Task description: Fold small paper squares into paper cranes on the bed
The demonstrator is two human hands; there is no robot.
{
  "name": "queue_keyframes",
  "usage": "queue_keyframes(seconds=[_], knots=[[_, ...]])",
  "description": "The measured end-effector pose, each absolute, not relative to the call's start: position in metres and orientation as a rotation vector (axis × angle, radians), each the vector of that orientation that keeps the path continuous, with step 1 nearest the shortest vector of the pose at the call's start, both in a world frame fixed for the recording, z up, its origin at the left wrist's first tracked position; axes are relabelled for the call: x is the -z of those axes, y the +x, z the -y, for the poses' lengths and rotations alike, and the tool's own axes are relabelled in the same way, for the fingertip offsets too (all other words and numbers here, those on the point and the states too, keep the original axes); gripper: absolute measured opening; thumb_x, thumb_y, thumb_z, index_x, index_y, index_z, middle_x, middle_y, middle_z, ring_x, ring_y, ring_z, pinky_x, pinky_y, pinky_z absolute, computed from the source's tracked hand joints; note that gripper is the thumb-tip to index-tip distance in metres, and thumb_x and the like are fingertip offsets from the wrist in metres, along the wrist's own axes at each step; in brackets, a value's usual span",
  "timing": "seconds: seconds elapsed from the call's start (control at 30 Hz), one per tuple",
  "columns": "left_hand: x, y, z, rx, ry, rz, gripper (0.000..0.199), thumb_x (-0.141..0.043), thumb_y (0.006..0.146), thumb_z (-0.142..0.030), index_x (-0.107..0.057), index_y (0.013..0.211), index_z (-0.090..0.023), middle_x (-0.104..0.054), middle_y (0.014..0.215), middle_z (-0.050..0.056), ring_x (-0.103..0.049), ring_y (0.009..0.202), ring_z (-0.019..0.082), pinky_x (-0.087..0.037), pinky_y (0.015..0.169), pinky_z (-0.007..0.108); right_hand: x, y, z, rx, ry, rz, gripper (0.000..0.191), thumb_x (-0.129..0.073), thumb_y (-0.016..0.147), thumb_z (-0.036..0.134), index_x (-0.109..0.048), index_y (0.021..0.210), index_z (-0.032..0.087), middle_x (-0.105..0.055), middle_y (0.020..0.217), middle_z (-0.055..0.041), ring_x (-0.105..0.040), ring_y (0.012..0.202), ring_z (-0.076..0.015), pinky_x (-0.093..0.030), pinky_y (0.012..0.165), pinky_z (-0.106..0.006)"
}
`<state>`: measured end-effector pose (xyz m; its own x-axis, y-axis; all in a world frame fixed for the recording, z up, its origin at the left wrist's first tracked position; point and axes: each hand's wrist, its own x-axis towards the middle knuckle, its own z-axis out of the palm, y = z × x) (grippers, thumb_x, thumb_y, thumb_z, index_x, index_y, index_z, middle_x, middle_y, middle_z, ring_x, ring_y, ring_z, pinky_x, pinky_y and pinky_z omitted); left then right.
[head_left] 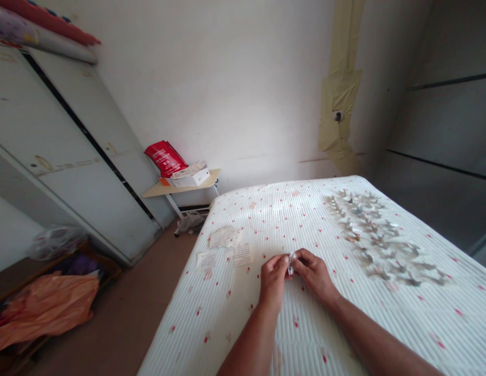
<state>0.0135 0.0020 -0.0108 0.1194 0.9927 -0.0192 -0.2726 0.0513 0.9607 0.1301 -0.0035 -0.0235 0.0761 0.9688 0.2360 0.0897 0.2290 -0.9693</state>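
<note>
Both hands meet near the middle of a white bed cover (301,334) with small red marks. Between their fingertips is a small piece of folded paper (291,263), pale and partly hidden by the fingers. My left hand (274,274) pinches it from the left, my right hand (312,271) from the right. Left of the hands lie several printed paper pieces (243,254), some overlapping. Over on the right, many small folded paper shapes (378,240) stand grouped in rough rows; their exact form is blurred.
A small table (212,179) by the wall bears a red bag (164,158) and a white box (192,178). White cabinets (70,125) stand at the left, above an orange bag (50,308). A wall socket (337,116) is at the back.
</note>
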Motion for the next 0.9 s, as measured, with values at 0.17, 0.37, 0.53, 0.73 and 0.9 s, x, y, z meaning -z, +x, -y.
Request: queue_keyframes(seconds=[0.17,0.37,0.53,0.73,0.9], knots=[[0.007,0.014,-0.001,-1.266,1.167,-1.045,0.037,-0.057,0.074,-0.043,-0.066,0.084,-0.008,-0.052,0.056,0.000,-0.045,0.052,0.009,-0.036,0.049,0.020,0.017,0.131,0.006,-0.899,-1.125,1.402,0.023,-0.052,0.082,0.034,-0.057,0.068,0.016,-0.060,0.063,-0.0009,-0.055,0.061,-0.0135,-0.043,0.062,-0.024],[0.011,0.012,-0.001,-1.310,1.270,-1.127,0.033,-0.051,0.078,-0.039,-0.064,0.089,-0.010,-0.058,0.066,0.003,-0.050,0.058,0.011,-0.040,0.053,0.020,0.013,0.130,0.008,-0.784,-1.190,1.500,0.018,-0.049,0.082,0.028,-0.059,0.071,0.018,-0.059,0.065,-0.0005,-0.055,0.063,-0.0136,-0.042,0.062,-0.024],[0.014,0.008,0.000,-1.348,1.493,-1.225,0.028,-0.046,0.081,-0.030,-0.062,0.099,-0.014,-0.066,0.086,0.007,-0.059,0.078,0.016,-0.046,0.071,0.026,0.015,0.131,0.007,-0.698,-1.189,1.552,0.014,-0.051,0.080,0.027,-0.060,0.074,0.018,-0.058,0.069,-0.0017,-0.055,0.066,-0.0146,-0.042,0.063,-0.025],[0.010,0.006,0.001,-1.404,1.723,-1.312,0.025,-0.042,0.082,-0.020,-0.061,0.097,-0.017,-0.068,0.091,0.006,-0.061,0.086,0.017,-0.047,0.080,0.028,0.011,0.130,0.010,-0.773,-1.150,1.551,0.015,-0.052,0.080,0.030,-0.060,0.079,0.018,-0.058,0.072,-0.0017,-0.055,0.067,-0.0144,-0.043,0.062,-0.024],[0.008,0.005,0.001,-1.411,1.878,-1.307,0.027,-0.041,0.080,-0.014,-0.061,0.098,-0.016,-0.068,0.088,0.007,-0.063,0.082,0.016,-0.049,0.077,0.026,0.004,0.131,0.014,-0.754,-1.172,1.559,0.022,-0.048,0.084,0.036,-0.059,0.078,0.017,-0.057,0.070,-0.0019,-0.054,0.067,-0.0146,-0.042,0.063,-0.025]])
